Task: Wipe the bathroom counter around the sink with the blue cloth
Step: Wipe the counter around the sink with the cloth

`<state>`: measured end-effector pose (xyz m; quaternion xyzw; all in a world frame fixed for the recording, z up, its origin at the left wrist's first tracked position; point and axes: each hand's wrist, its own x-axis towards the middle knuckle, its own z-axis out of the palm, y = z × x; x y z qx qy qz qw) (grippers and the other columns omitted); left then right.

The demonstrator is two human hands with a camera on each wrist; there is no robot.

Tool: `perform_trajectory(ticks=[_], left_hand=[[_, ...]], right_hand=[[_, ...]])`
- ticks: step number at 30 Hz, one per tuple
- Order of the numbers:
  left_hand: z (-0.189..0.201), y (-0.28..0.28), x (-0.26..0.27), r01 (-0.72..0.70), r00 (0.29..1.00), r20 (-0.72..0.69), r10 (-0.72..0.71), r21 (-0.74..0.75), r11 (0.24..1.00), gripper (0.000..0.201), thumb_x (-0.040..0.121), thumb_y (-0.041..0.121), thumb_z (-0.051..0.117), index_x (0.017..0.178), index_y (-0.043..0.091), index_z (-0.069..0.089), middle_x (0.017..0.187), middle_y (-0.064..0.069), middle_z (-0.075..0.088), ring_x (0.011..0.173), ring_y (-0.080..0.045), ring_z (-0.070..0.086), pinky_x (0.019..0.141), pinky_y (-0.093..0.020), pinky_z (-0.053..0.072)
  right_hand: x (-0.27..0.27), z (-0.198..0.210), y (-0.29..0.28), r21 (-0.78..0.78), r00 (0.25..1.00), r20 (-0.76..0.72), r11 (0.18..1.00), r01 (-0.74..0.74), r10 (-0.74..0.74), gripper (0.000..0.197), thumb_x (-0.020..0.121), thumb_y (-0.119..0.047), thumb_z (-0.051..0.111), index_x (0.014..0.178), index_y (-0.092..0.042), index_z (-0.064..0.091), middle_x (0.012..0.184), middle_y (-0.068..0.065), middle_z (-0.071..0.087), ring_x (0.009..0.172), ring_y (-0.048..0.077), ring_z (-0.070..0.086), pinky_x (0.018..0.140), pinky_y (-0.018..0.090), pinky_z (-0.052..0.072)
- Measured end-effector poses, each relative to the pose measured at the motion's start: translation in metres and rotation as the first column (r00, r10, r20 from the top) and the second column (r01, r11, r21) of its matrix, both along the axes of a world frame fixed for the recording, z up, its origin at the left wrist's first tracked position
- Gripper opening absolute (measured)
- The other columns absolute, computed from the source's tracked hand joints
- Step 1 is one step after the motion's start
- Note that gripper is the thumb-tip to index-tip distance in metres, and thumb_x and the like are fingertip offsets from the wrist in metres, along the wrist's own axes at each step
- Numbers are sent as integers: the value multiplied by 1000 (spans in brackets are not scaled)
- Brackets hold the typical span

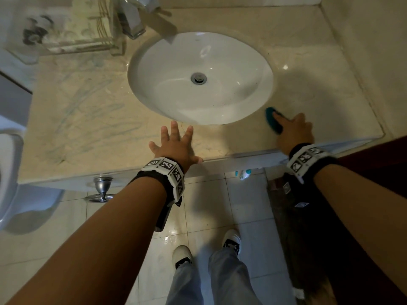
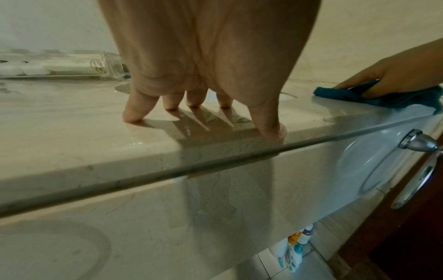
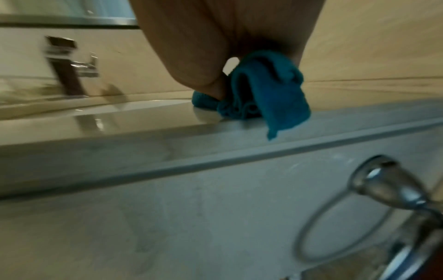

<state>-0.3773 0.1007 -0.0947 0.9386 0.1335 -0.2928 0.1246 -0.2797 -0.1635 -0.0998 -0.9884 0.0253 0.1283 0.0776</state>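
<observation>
Now blue cloth point(image 1: 273, 122) beside sink point(image 1: 259, 102) rim.

Right hand point(image 3: 215, 47) presses bunched blue cloth point(image 3: 268, 91) onto counter point(image 3: 143, 132).

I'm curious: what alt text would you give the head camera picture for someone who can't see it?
Seen from above, a person's right hand presses a blue cloth on the beige counter right of a white oval sink. Their left hand rests spread flat at the counter's front edge, with the faucet behind the sink.
</observation>
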Motion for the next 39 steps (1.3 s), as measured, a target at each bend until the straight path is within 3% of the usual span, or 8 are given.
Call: perform_trajectory(ticks=[6,13,17,22,26,30,36,39], left_hand=[[4,0,-1,-14,1000,-4,14,-21,1000,98,81,57,61,148,38,-8,156,-2,-24,144,-31,-16,111,-65,8],[9,-2,-1,-11,1000,-10,11,-2,1000,98,81,57,60,149,37,-8,157,-3,-22,145,-31,-14,112,-63,10],[9,-1,-1,1,1000,-3,-1,2,1000,98,81,59,60,149,38,-8,157,-3,-22,145,-31,-14,112,-64,10],[8,-1,-2,-5,1000,-5,5,-2,1000,99,80,59,60,149,38,-8,157,-2,-23,145,-31,-15,112,-64,9],[8,-2,-1,-6,1000,-3,6,-3,1000,99,80,59,61,149,38,-8,157,-2,-23,145,-31,-14,112,-64,10],[9,-2,0,-22,1000,-11,22,-5,1000,100,79,58,63,149,38,-6,157,-2,-22,145,-30,-14,112,-64,10],[16,4,-1,-20,1000,22,21,-52,998,100,78,55,66,149,37,-1,158,-2,-18,146,-29,-10,113,-62,12],[17,19,-10,-29,998,53,29,-12,1000,99,77,61,62,149,38,-2,158,-5,-19,145,-31,-12,114,-60,11]], right_hand=[[-35,-2,50,-47,986,-28,985,-167,166,70,90,-12,49,148,-30,14,145,20,18,118,42,33,96,47,40],[-54,2,90,73,898,0,895,-440,441,60,91,-16,45,144,-33,24,125,12,35,110,33,38,83,38,40],[-10,8,33,5,953,63,955,-297,296,59,88,-13,49,141,-33,35,120,17,41,109,37,41,90,41,41],[7,-4,11,192,995,50,977,-93,85,53,89,-7,50,139,-25,42,121,16,39,106,38,44,93,37,43],[-27,-12,64,217,946,85,921,-324,313,50,92,-9,45,140,-24,40,123,14,39,109,35,40,96,34,35],[-46,-18,86,257,869,146,830,-495,473,48,93,-7,45,137,-26,45,115,10,43,104,30,41,84,24,31],[0,-9,23,325,990,142,945,-40,-6,39,94,-16,46,133,-17,49,123,17,40,107,38,47,92,34,42],[-2,-6,11,244,995,86,969,35,-58,45,94,-12,45,139,-20,43,129,18,37,111,39,45,90,32,41]])
